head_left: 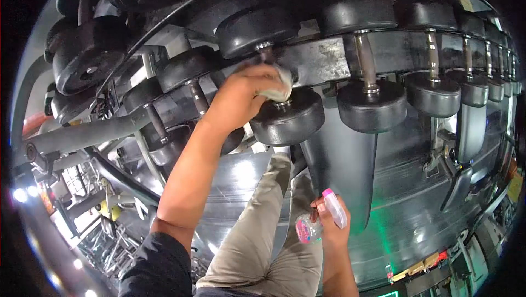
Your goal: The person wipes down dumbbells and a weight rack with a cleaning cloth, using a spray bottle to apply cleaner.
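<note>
A pale cloth (282,86) is bunched in my left hand (246,91), whose fingers press it to the handle of a black dumbbell (289,119) on the rack. The dumbbell's other round head (255,30) shows above the hand, while most of the handle is hidden behind hand and cloth. Lower down, near my right thigh, my right hand (327,221) grips a clear spray bottle (309,229) with a pink nozzle tip and a pink label. The bottle is tilted, and the fingers wrap round its neck.
More black dumbbells (372,105) line the rack (323,59) to the right and left. A black padded bench (342,160) stands below the rack. Grey metal tubes (93,133) of a machine are at the left. My legs (255,215) are on the dark floor.
</note>
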The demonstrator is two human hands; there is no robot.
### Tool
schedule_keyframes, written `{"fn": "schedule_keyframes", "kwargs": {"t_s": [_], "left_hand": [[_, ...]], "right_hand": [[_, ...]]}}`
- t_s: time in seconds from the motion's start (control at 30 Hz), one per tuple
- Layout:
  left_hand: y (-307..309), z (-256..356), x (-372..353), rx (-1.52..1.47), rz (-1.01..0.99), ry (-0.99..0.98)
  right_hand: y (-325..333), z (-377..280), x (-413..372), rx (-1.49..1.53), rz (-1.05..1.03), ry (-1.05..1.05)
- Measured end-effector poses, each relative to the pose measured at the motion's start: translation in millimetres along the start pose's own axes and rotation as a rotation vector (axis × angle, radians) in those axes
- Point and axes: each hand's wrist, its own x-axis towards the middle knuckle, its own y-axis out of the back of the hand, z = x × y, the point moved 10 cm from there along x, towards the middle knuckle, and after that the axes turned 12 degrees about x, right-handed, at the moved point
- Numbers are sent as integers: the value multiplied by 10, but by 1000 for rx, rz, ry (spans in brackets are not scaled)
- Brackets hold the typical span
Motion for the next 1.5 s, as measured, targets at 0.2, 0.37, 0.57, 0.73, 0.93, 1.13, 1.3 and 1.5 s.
{"fn": "schedule_keyframes", "kwargs": {"t_s": [0.2, 0.37, 0.57, 0.73, 0.93, 1.13, 1.3, 1.5], "left_hand": [[159, 27, -18, 187, 413, 194], [-92, 233, -75, 181, 77, 88], [144, 154, -85, 244, 342, 182], [-40, 139, -105, 44, 286, 142], [59, 293, -919, 245, 391, 270], [-234, 191, -1402, 99, 515, 563], [-404, 688, -1360, 302, 533, 180], [-458, 225, -1559, 303, 656, 485]], "right_hand": [[26, -51, 57, -10, -7, 17], [130, -14, 21, -74, -35, -1], [310, 128, -108, -62, -45, 19], [542, 395, -223, -48, -12, 9], [726, 718, -327, 16, 46, 15], [725, 626, -419, 66, 58, 32], [710, 618, -395, 95, 74, 39], [698, 652, -379, 90, 62, 25]]}}
